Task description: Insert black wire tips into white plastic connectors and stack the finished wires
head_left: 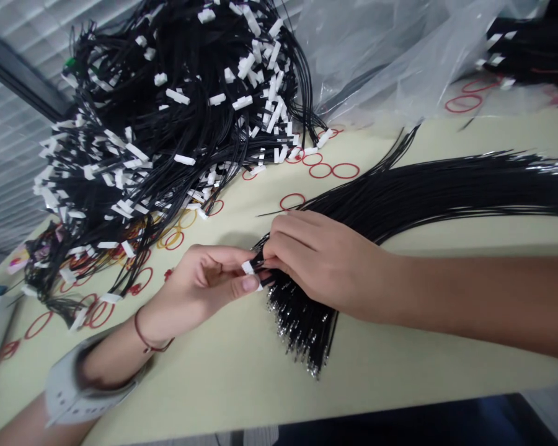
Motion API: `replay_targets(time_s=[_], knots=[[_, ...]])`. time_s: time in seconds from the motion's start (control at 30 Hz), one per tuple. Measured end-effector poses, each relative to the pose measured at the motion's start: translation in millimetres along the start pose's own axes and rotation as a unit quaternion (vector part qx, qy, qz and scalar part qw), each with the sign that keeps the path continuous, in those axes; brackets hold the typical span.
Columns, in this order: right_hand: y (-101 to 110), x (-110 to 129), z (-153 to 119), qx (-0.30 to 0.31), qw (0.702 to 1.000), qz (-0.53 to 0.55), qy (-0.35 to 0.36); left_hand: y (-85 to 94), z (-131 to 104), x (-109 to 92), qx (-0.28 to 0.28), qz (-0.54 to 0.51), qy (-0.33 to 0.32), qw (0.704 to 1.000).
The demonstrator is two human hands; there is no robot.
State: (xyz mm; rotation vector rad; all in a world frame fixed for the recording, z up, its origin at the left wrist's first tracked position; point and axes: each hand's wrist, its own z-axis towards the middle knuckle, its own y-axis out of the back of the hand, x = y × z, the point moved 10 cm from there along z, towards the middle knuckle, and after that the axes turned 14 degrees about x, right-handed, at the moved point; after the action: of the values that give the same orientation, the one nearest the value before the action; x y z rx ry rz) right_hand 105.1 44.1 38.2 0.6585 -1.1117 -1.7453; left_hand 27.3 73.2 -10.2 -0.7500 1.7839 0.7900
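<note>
My left hand [209, 282] pinches a small white connector [248, 267] between thumb and fingers. Close against it, my right hand [311, 263] has its fingers closed on black wire ends at the connector; how many wires is hidden by the fingers. Under and around my right hand lies a thick bundle of loose black wires [413, 192], with silvery metal tips [302, 328] fanned out below the hand. Its other end stretches to the right edge of the view.
A large heap of black cables with white connectors [177, 124] fills the back left. Red rubber bands [320, 170] lie scattered on the pale table [400, 371]. Clear plastic bags [390, 62] and more cables [534, 56] are at the back right.
</note>
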Motion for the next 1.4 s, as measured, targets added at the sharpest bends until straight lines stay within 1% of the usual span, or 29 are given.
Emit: replay_targets(time_s=[0.07, 0.17, 0.23, 0.3, 0.43, 0.47, 0.53, 0.63, 0.77, 0.93, 1.17, 1.4], knots=[[4.0, -4.0, -1.0, -0.013, 0.999, 0.035, -0.012, -0.4, 0.2, -0.4, 0.004, -0.005, -0.008, 1.000], [16.5, -20.0, -7.0, -0.070, 0.990, 0.102, -0.074, 0.0, 1.7, 1.6, 0.017, -0.014, -0.014, 1.000], [22.5, -25.1, -10.8, -0.100, 0.983, 0.123, -0.094, 1.9, 2.5, 3.6, 0.017, -0.021, -0.014, 1.000], [22.5, -21.5, -10.3, -0.097, 0.985, 0.118, -0.083, 3.0, 3.2, 5.9, 0.020, -0.029, -0.010, 0.999], [11.2, -5.8, -4.6, -0.036, 0.998, 0.041, -0.041, 5.6, 2.8, 8.0, 0.018, -0.039, -0.009, 0.999], [10.0, -3.4, -4.4, -0.032, 0.998, 0.030, -0.033, 6.7, 2.3, 8.1, 0.014, -0.038, -0.009, 0.999], [11.6, -2.8, -5.6, -0.045, 0.998, 0.030, -0.029, 8.1, 1.5, 8.8, 0.008, -0.035, -0.007, 0.999], [13.6, -6.0, -7.1, -0.060, 0.997, 0.039, -0.038, 6.4, 1.6, 8.4, 0.016, -0.035, -0.006, 0.999], [15.0, -3.8, -6.3, -0.067, 0.997, 0.044, -0.024, 2.6, 3.9, 5.4, 0.034, -0.025, -0.015, 0.999], [16.8, -3.3, -6.3, -0.069, 0.996, 0.053, -0.018, 1.7, 4.2, 5.8, 0.037, -0.016, -0.017, 0.999], [21.1, -0.4, -8.9, -0.091, 0.992, 0.084, 0.018, 7.9, -0.7, 11.0, 0.021, -0.013, 0.007, 1.000], [25.9, 1.3, -10.6, -0.103, 0.991, 0.085, 0.025, 5.9, 1.6, 6.9, 0.037, 0.008, -0.009, 0.999]])
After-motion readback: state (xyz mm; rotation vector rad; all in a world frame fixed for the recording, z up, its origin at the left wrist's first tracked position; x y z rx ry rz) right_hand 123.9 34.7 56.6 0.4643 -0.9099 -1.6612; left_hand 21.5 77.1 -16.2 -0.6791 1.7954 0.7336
